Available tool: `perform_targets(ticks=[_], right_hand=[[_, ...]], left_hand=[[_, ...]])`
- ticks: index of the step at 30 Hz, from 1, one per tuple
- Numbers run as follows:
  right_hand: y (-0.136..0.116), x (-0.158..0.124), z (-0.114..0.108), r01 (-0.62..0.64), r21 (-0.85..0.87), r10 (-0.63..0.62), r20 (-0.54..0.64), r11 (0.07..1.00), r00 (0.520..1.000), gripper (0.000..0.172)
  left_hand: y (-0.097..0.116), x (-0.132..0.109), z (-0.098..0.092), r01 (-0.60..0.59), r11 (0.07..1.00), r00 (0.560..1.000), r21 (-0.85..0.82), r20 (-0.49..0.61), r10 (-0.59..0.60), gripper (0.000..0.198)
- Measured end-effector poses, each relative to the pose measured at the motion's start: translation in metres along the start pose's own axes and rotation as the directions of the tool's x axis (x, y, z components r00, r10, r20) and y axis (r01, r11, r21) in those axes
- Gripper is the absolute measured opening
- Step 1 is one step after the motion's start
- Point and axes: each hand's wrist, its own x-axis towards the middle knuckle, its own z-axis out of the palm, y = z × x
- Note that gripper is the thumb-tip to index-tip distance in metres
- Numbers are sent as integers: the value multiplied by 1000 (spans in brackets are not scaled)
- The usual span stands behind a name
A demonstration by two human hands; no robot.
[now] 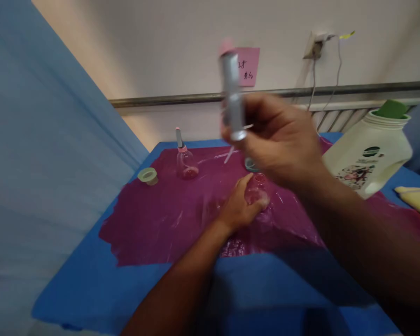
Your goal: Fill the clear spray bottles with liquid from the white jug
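My right hand [283, 135] is raised in front of the wall, fingers closed round a silver tube with a pink tip [232, 88], held nearly upright and blurred by motion. Lower down, my left hand [243, 203] wraps round a small clear bottle [260, 189] standing on the purple plastic sheet [154, 210]; its round mouth is uncovered. At the back left stands another clear bottle [186, 163], topped by a pink collar and a similar silver tube. Partly hidden behind my right hand is a teal round rim [251, 164].
A pale green cup-shaped thing [148, 175] lies left. On the right stands a large cream jug [371, 151] with something green in its mouth, near a yellow cloth [416, 200]. A thin white stick [228, 154] lies at the back. Blue curtain [49, 163] hangs left; a metal rail [168, 99] crosses the wall.
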Motion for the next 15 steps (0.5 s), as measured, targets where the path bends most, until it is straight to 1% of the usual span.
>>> perform_targets(ticks=[1,2,3,5,7,9,11,13,15], right_hand=[[-1,1,-18,-1,25,3,-75,1000,997,21],[-2,-1,-33,26,42,-20,-143,999,990,22],[-2,-3,-45,43,51,-32,-195,998,980,22],[-3,-12,-62,20,45,-8,-256,999,967,18],[-4,-22,-70,-32,30,39,-281,999,959,18],[-6,-29,-72,-46,20,49,-267,999,962,21],[-6,-32,-73,-50,21,53,-209,999,977,22],[-3,-35,-71,-112,28,115,-125,993,986,20],[6,-39,-69,-193,40,194,-30,980,981,21]], left_hand=[[-2,1,1,-27,1000,999,9,44,27,87],[-5,3,2,-68,997,993,32,95,65,91],[-7,4,2,-84,995,991,50,107,78,90],[-11,4,2,-81,995,993,52,87,76,84],[-12,3,1,-70,997,994,41,83,67,83],[-11,2,0,-63,998,994,32,88,60,83],[-9,2,0,-58,998,994,22,95,55,83],[-7,1,0,-43,999,995,-5,92,43,82],[-5,1,0,-29,999,995,-26,92,31,81]])
